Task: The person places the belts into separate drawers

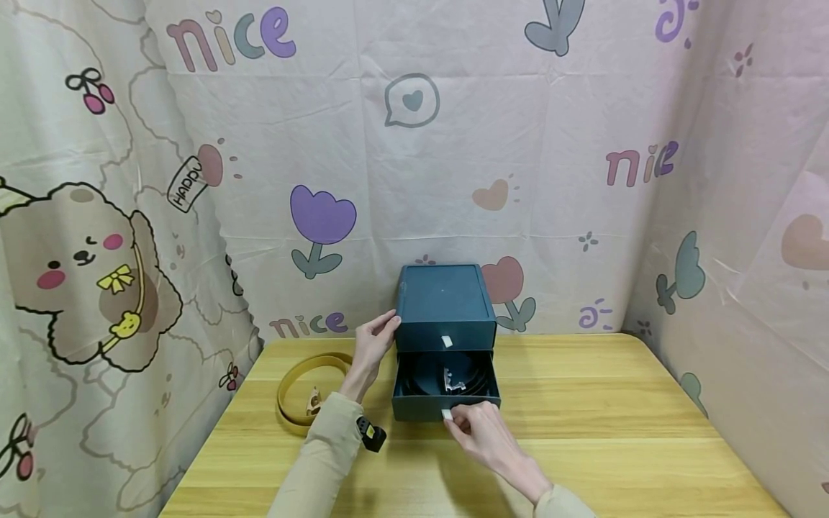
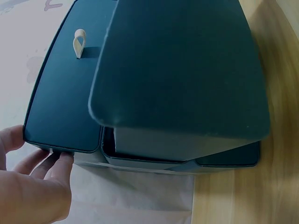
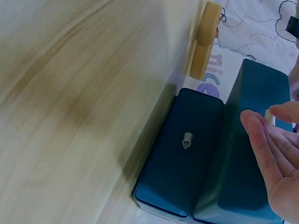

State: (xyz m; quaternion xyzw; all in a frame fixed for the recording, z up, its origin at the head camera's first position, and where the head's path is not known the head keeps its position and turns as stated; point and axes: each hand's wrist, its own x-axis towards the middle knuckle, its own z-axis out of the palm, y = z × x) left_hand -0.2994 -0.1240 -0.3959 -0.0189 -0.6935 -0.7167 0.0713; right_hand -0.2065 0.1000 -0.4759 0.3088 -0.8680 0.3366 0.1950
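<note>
A dark teal drawer box (image 1: 445, 295) stands at the back of the table, its white-tabbed top drawer (image 2: 65, 93) closed. Below that, another drawer (image 1: 421, 409) is pulled well out. Inside it lies a coiled black belt (image 1: 476, 381) with a silver buckle. My right hand (image 1: 482, 435) pinches this drawer's small white tab (image 3: 268, 116) between thumb and fingers. My left hand (image 1: 374, 349) presses its fingertips against the box's upper left side, near the front corner. A lower drawer front (image 3: 180, 154), with its own tab, sits closed beneath the extended one, hidden in the head view.
A coiled tan belt (image 1: 285, 392) with a gold-toned buckle (image 1: 314, 401) lies on the wooden table (image 1: 602, 432), left of the box and behind my left forearm. A printed cloth (image 1: 440, 180) hangs close behind the box and along both sides.
</note>
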